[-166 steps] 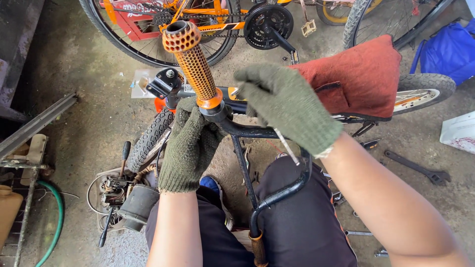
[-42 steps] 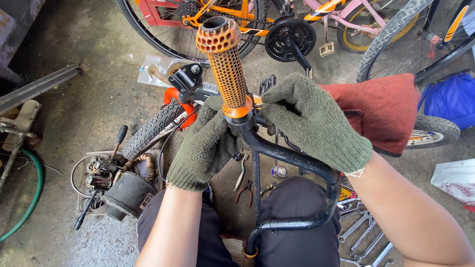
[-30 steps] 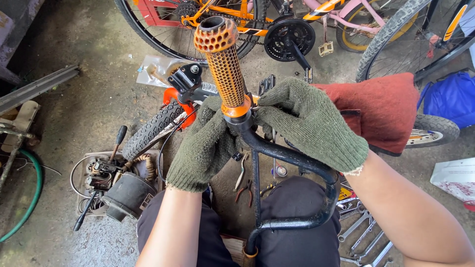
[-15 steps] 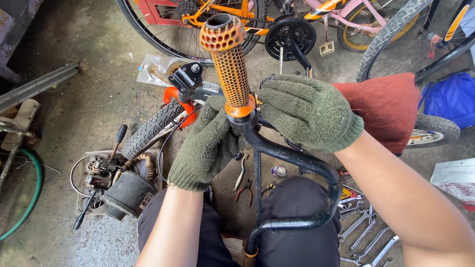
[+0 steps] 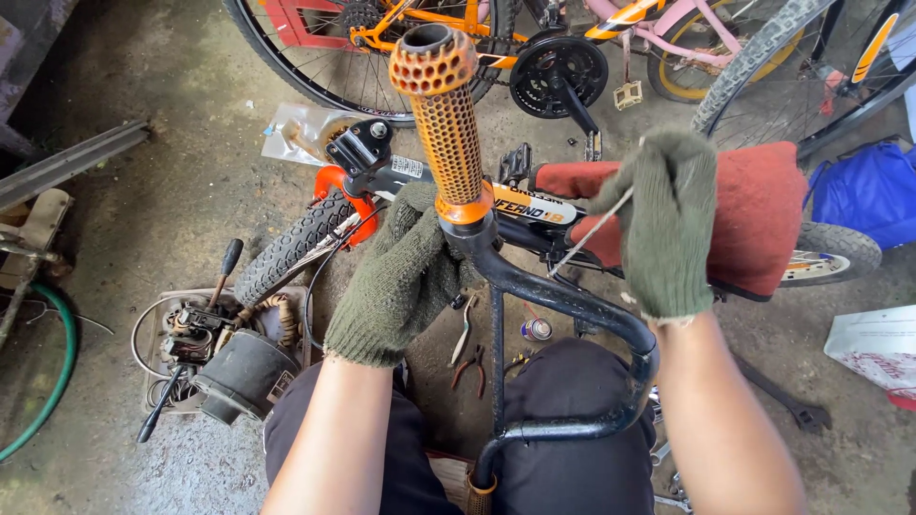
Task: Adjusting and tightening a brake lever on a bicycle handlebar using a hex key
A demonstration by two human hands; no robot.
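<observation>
Left hand [image 5: 401, 277], gloved, clamped on black handlebar [image 5: 563, 296] just below orange grip [image 5: 448, 124]. Right hand [image 5: 663, 224] pinched shut on thin wire/spoke [image 5: 592, 234], its low end near the bar. Risk: wire could slip from glove or bend. Wire tip and lower grip cut off, hard to read.

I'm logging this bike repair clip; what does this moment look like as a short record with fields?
setting: concrete floor of a workshop, bikes parked behind
left hand: gloved, gripping the black handlebar just below the orange grip
right hand: gloved, raised off the bar, pinching a thin wire
nearby: pliers on the floor, red cloth over a tyre
</observation>
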